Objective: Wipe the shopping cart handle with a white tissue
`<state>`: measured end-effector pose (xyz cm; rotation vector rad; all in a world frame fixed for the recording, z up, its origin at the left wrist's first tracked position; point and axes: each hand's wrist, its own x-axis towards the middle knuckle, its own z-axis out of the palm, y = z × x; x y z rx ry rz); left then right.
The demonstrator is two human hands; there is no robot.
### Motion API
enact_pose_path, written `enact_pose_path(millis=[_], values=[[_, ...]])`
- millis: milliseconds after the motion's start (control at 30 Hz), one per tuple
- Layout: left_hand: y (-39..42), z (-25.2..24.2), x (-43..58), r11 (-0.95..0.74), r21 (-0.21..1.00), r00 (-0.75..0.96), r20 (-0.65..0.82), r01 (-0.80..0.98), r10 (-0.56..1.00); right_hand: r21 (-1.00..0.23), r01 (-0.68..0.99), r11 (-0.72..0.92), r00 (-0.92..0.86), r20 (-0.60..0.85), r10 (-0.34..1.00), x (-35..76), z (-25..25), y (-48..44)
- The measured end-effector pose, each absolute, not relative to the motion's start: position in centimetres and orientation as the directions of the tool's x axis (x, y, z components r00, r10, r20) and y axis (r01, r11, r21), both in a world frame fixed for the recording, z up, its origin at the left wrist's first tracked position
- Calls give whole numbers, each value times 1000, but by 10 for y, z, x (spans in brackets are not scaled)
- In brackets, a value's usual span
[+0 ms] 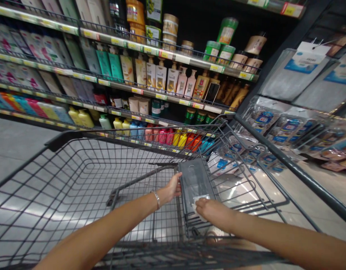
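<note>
A flat, dark grey rectangular pack with a shiny surface is between my hands, at the right-hand end of the shopping cart. My left hand is closed on its upper left edge, thumb on top. My right hand has its fingers closed at the lower end, on a whitish piece that looks like a label or header. The pack's underside is hidden, and its contents cannot be made out. Dark wire mesh surrounds both hands. A bracelet circles my left wrist.
Beyond the cart, shelves carry pump bottles, jars and tubes. To the right hang grey packs with white-and-blue headers and clear-wrapped goods. The cart's handle bar slants along the right. Shiny floor shows at left.
</note>
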<state>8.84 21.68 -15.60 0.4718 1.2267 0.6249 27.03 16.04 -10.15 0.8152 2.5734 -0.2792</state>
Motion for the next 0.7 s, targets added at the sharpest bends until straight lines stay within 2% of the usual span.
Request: enact_pose_path(millis=[133,267,533,700], values=[[217,-156,89,746,638,200,-718,-194,666,-152,624,767,-760,-349,549,266,-96,179],[216,-155,89,746,633,213,-715,-209,666,-151,709,688,-701,-251,667,256,-98,222],[214,-152,87,757,610,232,-721,-232,653,-93,828,554,-560,-192,806,235,-107,290],[215,-153,84,761,605,230,-726,-233,648,-128,814,567,-581,-215,785,230,-105,272]])
